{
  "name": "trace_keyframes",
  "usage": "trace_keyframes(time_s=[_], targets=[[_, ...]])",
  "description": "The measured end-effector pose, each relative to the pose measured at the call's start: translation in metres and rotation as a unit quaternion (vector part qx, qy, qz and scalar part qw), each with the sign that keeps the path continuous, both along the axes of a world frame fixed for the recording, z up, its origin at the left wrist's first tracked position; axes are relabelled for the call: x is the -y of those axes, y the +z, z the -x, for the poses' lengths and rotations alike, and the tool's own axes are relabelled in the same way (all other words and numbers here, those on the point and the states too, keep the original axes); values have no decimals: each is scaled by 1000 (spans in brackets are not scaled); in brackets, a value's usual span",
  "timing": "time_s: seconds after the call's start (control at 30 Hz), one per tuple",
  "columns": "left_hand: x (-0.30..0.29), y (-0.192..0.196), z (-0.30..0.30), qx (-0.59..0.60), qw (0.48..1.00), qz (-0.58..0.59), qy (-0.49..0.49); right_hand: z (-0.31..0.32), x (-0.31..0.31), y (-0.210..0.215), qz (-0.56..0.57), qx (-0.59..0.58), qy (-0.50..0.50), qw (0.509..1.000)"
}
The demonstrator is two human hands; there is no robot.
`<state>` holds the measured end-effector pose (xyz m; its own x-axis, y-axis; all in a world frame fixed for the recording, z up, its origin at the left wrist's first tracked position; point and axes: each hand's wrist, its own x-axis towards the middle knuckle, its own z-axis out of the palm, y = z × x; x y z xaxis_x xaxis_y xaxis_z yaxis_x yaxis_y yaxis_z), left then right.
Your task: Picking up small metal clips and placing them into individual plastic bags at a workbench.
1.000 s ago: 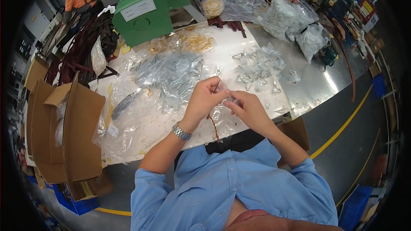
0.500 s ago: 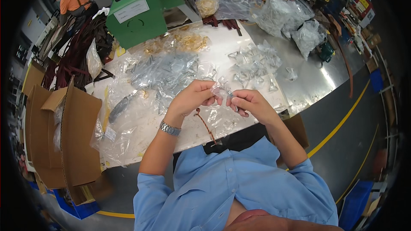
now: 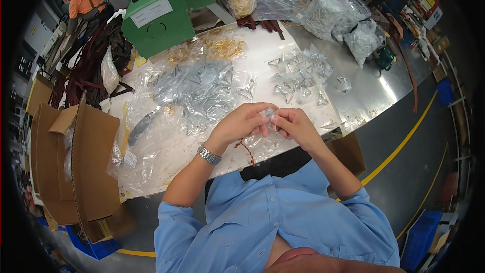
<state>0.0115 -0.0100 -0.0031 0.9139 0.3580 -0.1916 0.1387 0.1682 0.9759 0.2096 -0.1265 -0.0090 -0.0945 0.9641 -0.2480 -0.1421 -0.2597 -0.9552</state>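
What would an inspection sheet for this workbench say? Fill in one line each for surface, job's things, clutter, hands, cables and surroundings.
Surface: pale worktable under clear plastic sheets.
Job's things: small clear packet pinched between both hands; heaps of bagged metal triangle rings.
Clutter: gold rings, green machine, cardboard box.
Hands: left hand and right hand meet at the packet.
Cables: nothing seen.
Surroundings: grey floor with yellow line; another person far off.

White worktable (image 3: 283,50) under clear bagged metal rings (image 3: 202,91), gold rings (image 3: 222,48), green machine (image 3: 161,12).
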Motion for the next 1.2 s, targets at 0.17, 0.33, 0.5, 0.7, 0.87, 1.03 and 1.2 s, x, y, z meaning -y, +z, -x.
trace_keyframes(time_s=[0.17,0.33,0.5,0.7,0.87,1.03,1.2], targets=[[17,-15,-12,-32,949,-270,161,22,6,-2,-61,134,-102,984],[4,-10,-9,16,980,-61,188,12,-11,11,-66,155,-127,978],[-25,10,15,57,950,-51,303,-61,-57,25,-334,588,-186,713],[-42,19,27,123,906,-29,404,-13,-92,37,-288,561,-35,775],[-42,14,33,115,897,-31,425,15,-125,5,-337,634,78,691],[-47,13,32,126,903,-30,410,28,-113,-12,-444,725,131,510],[-47,7,33,131,904,-24,406,22,-124,-17,-441,774,204,407]])
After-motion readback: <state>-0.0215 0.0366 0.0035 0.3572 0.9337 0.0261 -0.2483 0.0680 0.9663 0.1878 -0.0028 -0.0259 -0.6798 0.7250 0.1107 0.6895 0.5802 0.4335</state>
